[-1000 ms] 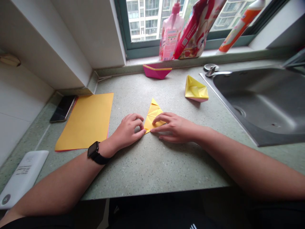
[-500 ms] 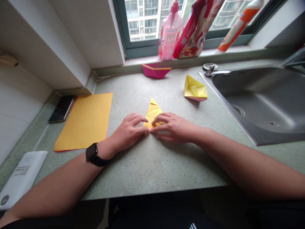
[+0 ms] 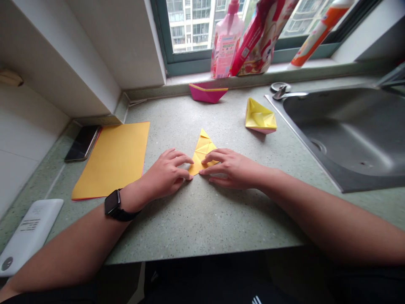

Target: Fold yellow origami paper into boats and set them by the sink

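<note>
A yellow sheet of paper (image 3: 203,147), folded into a pointed shape with creases and a small flap at its tip, lies flat on the counter. My left hand (image 3: 169,173) is at its lower left corner, with thumb and index finger on either side of that corner. From the right, my right hand (image 3: 229,168) holds the paper down, its index finger on the surface and its thumb at the bottom edge. Part of the paper's right side is hidden under the right fingers.
A magenta paper boat (image 3: 208,93) and a yellow-lined paper boat (image 3: 260,117) stand farther back. Left lie a stack of coloured paper (image 3: 114,160), a black phone (image 3: 82,143) and a white device (image 3: 31,234). The steel sink (image 3: 348,135) is right; a pink pump bottle (image 3: 227,46) stands on the sill.
My left hand has slid a little left along the paper's bottom edge, away from the right thumb. The right hand stays nearly in place, and the paper has hardly moved.
</note>
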Available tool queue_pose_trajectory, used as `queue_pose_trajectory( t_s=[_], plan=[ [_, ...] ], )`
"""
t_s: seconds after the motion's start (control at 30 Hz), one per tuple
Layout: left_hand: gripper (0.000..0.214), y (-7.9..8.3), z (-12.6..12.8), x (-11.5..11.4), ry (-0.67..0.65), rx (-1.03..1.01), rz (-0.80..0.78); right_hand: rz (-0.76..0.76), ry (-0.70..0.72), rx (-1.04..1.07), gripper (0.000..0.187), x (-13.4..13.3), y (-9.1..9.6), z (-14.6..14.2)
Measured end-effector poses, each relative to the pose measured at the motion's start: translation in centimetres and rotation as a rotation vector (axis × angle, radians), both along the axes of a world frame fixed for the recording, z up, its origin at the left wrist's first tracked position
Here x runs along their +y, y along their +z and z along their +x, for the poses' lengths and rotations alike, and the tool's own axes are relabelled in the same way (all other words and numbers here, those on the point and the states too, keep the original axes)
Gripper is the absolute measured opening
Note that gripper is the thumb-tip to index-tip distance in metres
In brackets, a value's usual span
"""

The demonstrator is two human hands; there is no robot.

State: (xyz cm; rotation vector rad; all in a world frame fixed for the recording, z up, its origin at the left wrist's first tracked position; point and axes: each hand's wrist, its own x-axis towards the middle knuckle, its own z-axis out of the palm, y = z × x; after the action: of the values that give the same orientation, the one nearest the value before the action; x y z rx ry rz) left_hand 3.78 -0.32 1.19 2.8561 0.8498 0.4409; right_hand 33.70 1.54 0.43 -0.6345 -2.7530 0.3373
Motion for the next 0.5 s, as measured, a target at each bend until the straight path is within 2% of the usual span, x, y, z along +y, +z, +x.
queue_pose_trajectory(
  t_s=[0.2, 0.3, 0.4, 0.5],
  plan=[
    [0.033, 1.4, -0.5, 0.1, -0.024, 0.07, -0.038, -0.002, 0.001, -0.009, 0.027, 0.0, 0.2, 0.0],
    [0.029, 2.1, -0.7, -0.1, -0.056, 0.101, 0.001, 0.001, -0.004, -0.013, 0.026, -0.1, 0.2, -0.1],
    [0.027, 2.4, -0.6, -0.2, -0.068, 0.039, 0.051, -0.009, -0.01, -0.012, 0.026, -0.1, 0.1, -0.1],
    [0.032, 2.1, -0.3, -0.1, -0.016, -0.069, 0.109, -0.02, -0.011, -0.009, 0.027, 0.0, 0.1, -0.1]
  ],
)
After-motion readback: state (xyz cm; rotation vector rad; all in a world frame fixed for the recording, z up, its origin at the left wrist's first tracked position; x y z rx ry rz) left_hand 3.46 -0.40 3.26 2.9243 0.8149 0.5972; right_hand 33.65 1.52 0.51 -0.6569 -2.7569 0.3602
